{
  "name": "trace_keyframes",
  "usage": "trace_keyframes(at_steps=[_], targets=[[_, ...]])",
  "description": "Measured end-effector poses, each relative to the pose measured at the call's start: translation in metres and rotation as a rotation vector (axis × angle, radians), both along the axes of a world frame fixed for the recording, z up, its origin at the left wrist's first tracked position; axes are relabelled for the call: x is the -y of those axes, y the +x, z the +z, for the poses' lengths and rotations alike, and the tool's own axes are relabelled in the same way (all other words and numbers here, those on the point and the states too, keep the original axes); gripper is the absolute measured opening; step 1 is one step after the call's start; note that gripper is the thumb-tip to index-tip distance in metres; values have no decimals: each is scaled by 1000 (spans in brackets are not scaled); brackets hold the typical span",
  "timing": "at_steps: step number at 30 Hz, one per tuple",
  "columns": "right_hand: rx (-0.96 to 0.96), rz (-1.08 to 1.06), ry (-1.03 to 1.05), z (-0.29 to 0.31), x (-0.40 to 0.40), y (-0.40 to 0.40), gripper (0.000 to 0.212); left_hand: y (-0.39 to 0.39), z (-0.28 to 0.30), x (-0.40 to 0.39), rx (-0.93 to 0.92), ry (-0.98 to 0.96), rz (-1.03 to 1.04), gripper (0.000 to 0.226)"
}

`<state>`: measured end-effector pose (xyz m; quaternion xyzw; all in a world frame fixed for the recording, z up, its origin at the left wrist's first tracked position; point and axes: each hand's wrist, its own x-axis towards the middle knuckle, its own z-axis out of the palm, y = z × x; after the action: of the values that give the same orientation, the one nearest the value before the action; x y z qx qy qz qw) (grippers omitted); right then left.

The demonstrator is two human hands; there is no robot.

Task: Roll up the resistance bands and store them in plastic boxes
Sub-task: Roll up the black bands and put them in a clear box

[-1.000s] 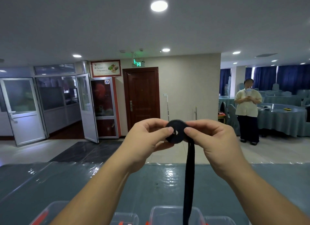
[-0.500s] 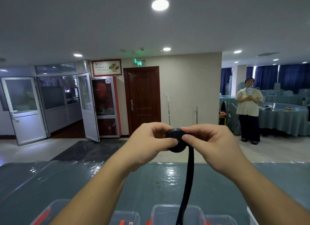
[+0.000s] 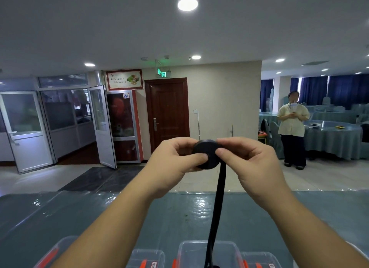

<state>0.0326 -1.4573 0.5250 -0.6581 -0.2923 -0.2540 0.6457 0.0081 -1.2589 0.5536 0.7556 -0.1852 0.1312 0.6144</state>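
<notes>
A black resistance band (image 3: 207,156) is partly wound into a tight roll held up in front of me. My left hand (image 3: 175,160) pinches the roll from the left, thumb on its face. My right hand (image 3: 249,160) pinches it from the right. The loose tail of the band (image 3: 216,211) hangs straight down from the roll toward a clear plastic box (image 3: 191,251) at the bottom edge. Its lower end is cut off by the frame.
Several clear plastic boxes with orange clips, such as the left box (image 3: 60,249) and a small box (image 3: 148,257), line the near edge of the plastic-covered table (image 3: 79,213). A person (image 3: 292,128) stands far right by a round table (image 3: 335,140).
The roll has turned between my fingers and grown slightly; its centre hole is now covered by my thumbs. The hanging tail has swung a little.
</notes>
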Motion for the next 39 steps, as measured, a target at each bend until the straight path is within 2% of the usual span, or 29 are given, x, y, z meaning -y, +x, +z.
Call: trace_keyframes(at_steps=[2, 3, 4, 7, 8, 10, 13, 14, 18, 19, 23, 25, 29, 30, 34, 35, 39], targets=[[-26, 51, 101, 1, 0, 1, 27, -1, -3, 7, -67, -227, -57, 20], [-43, 77, 129, 2, 1, 1, 27, -2, -5, 9, -85, -262, -71, 21], [-55, 85, 128, 2, 2, 1, 26, -1, -7, 9, -81, -236, -64, 22], [-59, 50, -16, 3, 5, 1, 26, 0, -3, 3, -8, 116, 15, 24], [-54, 42, -37, 4, 4, 1, 27, 1, -2, 1, 2, 163, 27, 22], [-53, 45, 30, 3, 2, 2, 27, -1, -2, 3, 2, 45, 30, 20], [-80, 110, 143, 0, 0, 0, 27, -5, -5, 14, -62, -257, -26, 23], [-87, 117, 138, -2, 1, 0, 27, -5, -7, 16, -73, -271, -31, 24], [-101, 105, -3, -2, 9, 0, 27, -4, -3, 10, -41, 51, 33, 24], [-97, 108, -2, -2, 9, 0, 28, -4, -2, 9, -54, 51, 18, 23], [-65, 132, 150, -4, 7, -2, 29, -6, -5, 17, -125, -273, -94, 25], [-62, 142, 155, -6, 9, -3, 26, -4, -9, 21, -136, -309, -84, 26], [-74, 92, 39, -4, 11, -3, 24, -5, 0, 17, -106, -23, -12, 24], [-80, 90, 42, -3, 10, -2, 24, -4, 3, 15, -95, 0, -10, 23], [-78, 76, 108, -3, 9, 0, 29, -5, 3, 19, -91, -206, -54, 23], [-71, 66, 92, -3, 9, 0, 29, -4, 0, 20, -87, -208, -42, 23], [-83, 47, -47, -4, 13, -1, 28, -2, 2, 12, -28, 133, 32, 25]])
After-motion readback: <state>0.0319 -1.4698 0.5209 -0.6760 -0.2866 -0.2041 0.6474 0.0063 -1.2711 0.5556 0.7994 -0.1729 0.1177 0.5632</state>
